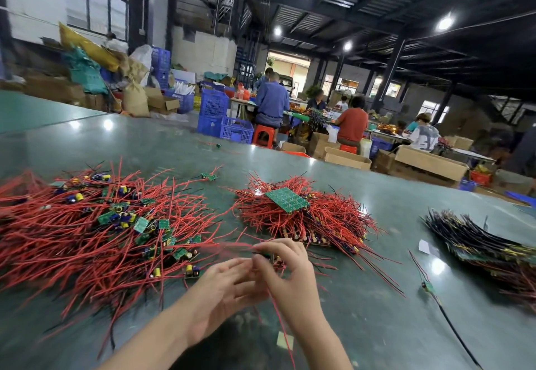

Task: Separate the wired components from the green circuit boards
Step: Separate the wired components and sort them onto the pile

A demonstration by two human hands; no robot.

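Note:
Both hands meet above the near middle of the green table [362,326]. My right hand [285,268] pinches a small green circuit board piece [265,254] with red wires trailing from it; one red wire [280,320] hangs down toward me. My left hand [226,285] is blurred, its fingers reaching up against the right hand's fingers; what it holds is unclear. On the left lies a loose pile of red-wired small boards [116,224]. Behind the hands is a stacked pile of red-wired panels with a green panel [287,199] on top.
A stack of black-wired boards [478,242] lies at the right edge. A single small board with red and black wires [427,287] rests at the right. A stray piece [209,177] lies farther back. People work at tables beyond, among blue crates and cardboard boxes.

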